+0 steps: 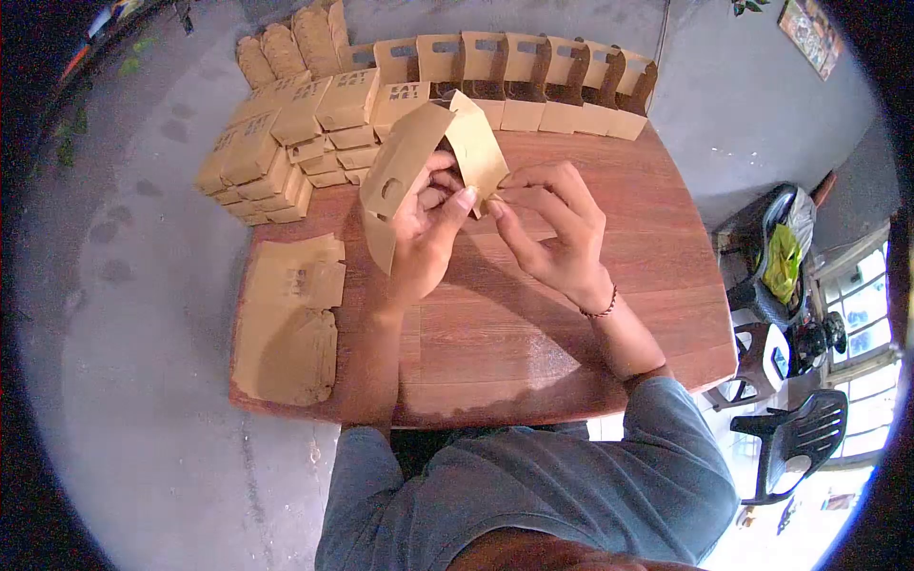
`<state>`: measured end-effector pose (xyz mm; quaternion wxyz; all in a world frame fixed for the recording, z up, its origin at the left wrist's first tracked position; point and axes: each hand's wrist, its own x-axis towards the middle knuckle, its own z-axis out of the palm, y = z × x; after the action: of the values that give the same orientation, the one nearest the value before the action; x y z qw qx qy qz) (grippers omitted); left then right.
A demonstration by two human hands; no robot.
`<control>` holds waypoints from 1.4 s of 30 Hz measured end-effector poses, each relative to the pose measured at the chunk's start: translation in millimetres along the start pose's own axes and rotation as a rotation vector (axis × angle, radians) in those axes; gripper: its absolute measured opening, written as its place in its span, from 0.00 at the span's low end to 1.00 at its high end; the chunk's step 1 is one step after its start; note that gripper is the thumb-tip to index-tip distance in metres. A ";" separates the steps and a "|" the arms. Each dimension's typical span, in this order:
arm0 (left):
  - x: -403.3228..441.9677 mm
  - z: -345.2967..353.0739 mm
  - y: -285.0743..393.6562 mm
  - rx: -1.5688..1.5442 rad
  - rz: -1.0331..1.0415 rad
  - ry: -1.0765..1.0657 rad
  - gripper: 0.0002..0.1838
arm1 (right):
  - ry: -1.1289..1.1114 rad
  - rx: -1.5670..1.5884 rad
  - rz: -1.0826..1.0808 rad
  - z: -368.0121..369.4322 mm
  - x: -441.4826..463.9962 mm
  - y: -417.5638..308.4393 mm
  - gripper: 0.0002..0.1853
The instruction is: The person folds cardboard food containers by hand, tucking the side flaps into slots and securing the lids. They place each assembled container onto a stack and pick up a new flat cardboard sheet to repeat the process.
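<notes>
A partly folded brown cardboard box (479,145) is held up above the middle of the table. My left hand (427,233) grips it from below, with the thumb on the near panel and the other fingers partly hidden inside the fold. A panel with a cut-out handle slot hangs over to the left. With thumb and fingertips, my right hand (562,226) pinches the box's lower right edge. Flat cardboard blanks (286,333) with faint print lie on the table left of my forearm.
Closed boxes (347,100) printed "EAT ME!" are stacked at the table's back left. A row of open boxes with handle slots (524,59) lines the back edge. Several brown paper-like packs (281,49) stand behind the stack. A dark plastic chair (804,438) is off to the right.
</notes>
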<state>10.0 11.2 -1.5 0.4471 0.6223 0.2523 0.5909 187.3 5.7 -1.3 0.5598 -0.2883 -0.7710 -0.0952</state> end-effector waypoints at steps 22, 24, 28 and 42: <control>-4.7 6.1 -0.5 -0.001 0.004 -0.006 0.13 | 0.102 0.014 0.036 8.2 -6.0 -4.9 0.08; -3.1 5.4 6.1 0.064 0.038 -0.019 0.14 | 0.069 0.032 0.030 6.4 -6.1 -1.3 0.09; -2.2 5.8 11.0 -0.084 0.039 -0.021 0.15 | -0.008 0.046 -0.008 5.6 -4.9 1.4 0.13; -1.1 -11.9 15.2 -0.079 -0.077 -0.049 0.25 | -0.246 0.416 0.058 0.0 -3.8 14.9 0.29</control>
<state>-4.9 6.1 9.7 0.4998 0.6084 0.2412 0.5674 196.3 16.6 -7.4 0.5115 -0.1983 -0.8278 0.1174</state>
